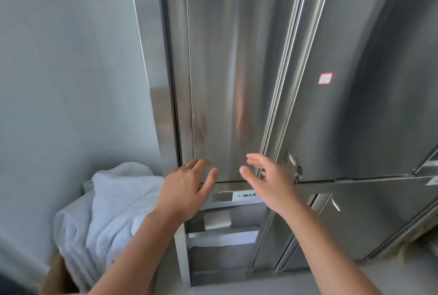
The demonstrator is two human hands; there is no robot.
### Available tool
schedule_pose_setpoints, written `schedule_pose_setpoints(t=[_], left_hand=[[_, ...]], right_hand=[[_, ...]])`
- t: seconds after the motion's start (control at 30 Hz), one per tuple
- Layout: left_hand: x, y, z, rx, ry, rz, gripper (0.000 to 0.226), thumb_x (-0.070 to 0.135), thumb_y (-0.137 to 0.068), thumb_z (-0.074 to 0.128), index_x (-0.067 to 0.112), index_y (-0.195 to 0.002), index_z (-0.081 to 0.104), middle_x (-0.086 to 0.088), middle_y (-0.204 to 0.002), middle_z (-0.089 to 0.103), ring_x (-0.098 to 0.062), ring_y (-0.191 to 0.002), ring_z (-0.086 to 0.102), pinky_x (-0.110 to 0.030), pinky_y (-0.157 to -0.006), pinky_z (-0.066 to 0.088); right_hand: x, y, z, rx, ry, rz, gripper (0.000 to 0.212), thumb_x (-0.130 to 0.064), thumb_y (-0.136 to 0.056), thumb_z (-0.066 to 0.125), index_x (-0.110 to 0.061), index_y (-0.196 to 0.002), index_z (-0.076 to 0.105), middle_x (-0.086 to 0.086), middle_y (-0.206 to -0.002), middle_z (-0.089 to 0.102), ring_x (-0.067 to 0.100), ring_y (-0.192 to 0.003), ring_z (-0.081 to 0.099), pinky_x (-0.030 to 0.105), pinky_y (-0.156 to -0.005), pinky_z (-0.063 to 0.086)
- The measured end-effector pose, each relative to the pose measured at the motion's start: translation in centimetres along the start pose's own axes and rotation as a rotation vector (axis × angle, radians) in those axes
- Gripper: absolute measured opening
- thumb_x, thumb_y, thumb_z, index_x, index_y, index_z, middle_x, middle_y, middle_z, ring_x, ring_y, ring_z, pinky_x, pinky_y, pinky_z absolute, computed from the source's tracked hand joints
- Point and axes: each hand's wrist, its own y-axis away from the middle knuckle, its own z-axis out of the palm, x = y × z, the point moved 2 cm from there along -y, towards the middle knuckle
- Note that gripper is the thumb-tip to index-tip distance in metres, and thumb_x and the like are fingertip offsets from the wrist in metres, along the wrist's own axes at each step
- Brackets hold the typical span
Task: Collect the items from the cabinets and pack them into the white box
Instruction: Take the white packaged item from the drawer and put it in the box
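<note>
A tall stainless steel cabinet fills the view; its upper left door (227, 81) is closed. My left hand (187, 188) and my right hand (267, 181) are both raised in front of that door's lower edge, fingers apart, holding nothing. Below them the lower left compartment stands open, showing shelves with a small white folded item (216, 220) and a flat white stack (222, 238). A white label (246, 195) with printed text sits on the shelf edge. White linens (106, 211) are heaped in a container at the lower left; no white box is identifiable.
The upper right door (367, 81) carries a red-bordered sticker (325, 78) and has a metal latch (295, 169) near my right hand. A grey wall (59, 69) runs along the left. A brown cardboard edge (57, 278) shows under the linens.
</note>
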Motion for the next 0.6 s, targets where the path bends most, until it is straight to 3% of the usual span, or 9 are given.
schedule_pose_setpoints(t=[0.07, 0.2, 0.37, 0.6], left_hand=[[-1.3, 1.6, 1.9, -0.062, 0.013, -0.016, 0.047, 0.06, -0.097, 0.025, 0.031, -0.117, 0.057, 0.012, -0.11, 0.065, -0.015, -0.093, 0.064, -0.031, -0.072, 0.049], [-4.0, 4.9, 6.5, -0.187, 0.027, -0.067, 0.044, 0.057, -0.096, 0.028, 0.029, -0.112, 0.058, 0.008, -0.102, 0.066, -0.02, -0.087, 0.064, -0.033, -0.07, 0.049], [-5.6, 7.8, 11.1, -0.314, 0.022, -0.138, 0.042, 0.055, -0.097, 0.032, 0.027, -0.113, 0.059, 0.007, -0.099, 0.066, -0.02, -0.085, 0.064, -0.033, -0.071, 0.05], [-7.3, 9.9, 13.5, -0.333, -0.025, -0.286, 0.039, 0.051, -0.099, 0.036, 0.025, -0.116, 0.06, 0.007, -0.105, 0.067, -0.019, -0.084, 0.065, -0.031, -0.071, 0.045]], right_hand=[[1.4, 0.7, 1.7, -0.046, 0.009, 0.036, 0.054, -0.058, -0.089, 0.059, -0.031, -0.136, 0.058, -0.016, -0.132, 0.064, 0.001, -0.126, 0.055, 0.039, -0.11, 0.044], [5.1, 2.6, 5.0, -0.135, 0.059, 0.126, 0.068, -0.07, -0.08, 0.052, -0.03, -0.134, 0.059, -0.015, -0.132, 0.064, 0.003, -0.127, 0.056, 0.038, -0.109, 0.045], [9.8, 4.0, 8.3, -0.268, 0.115, 0.233, 0.053, -0.055, -0.091, 0.063, -0.026, -0.135, 0.06, -0.011, -0.13, 0.067, 0.008, -0.124, 0.06, 0.035, -0.107, 0.045], [15.2, 2.5, 12.8, -0.468, 0.169, 0.23, 0.052, -0.058, -0.09, 0.061, -0.027, -0.133, 0.061, -0.01, -0.129, 0.068, 0.01, -0.122, 0.061, 0.031, -0.102, 0.045]])
